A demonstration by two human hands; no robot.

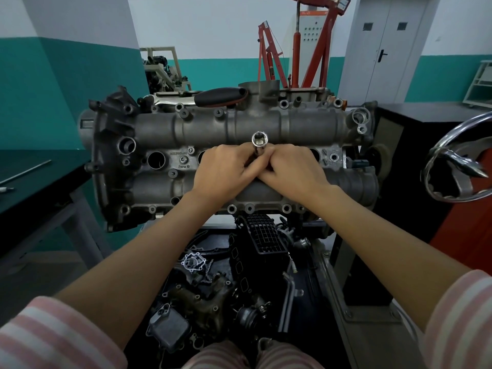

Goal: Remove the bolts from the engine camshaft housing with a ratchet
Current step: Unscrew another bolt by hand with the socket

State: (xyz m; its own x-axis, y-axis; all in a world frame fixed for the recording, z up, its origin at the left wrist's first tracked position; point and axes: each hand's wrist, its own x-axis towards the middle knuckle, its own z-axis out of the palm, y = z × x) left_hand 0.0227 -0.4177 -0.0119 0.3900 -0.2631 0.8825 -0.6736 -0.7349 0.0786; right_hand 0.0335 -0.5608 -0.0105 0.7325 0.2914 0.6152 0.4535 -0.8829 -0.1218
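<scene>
— Where's the camshaft housing (239,134)?

— Dead centre, a grey casting lying across the view from left to right on its stand, bolt holes along its near and far edges.

— And the hands?

— Both meet at its middle. The left hand (223,169) and right hand (290,169) press together, fingers curled round a chrome socket (259,141) that stands up between them, its open end facing the camera. So each grip is closed on that socket.

— The ratchet?

— The ratchet (202,98) lies on the far edge of the housing — black handle to the right, shiny head to the left, no hand on it.

— What else is about?

— Below the housing, near the person, a dark tray (322,283) of loose engine parts. A steel handwheel (452,161) at the right, a dark table (34,179) at the left with a thin rod on it, and a red engine hoist (306,49) against the far wall.
</scene>
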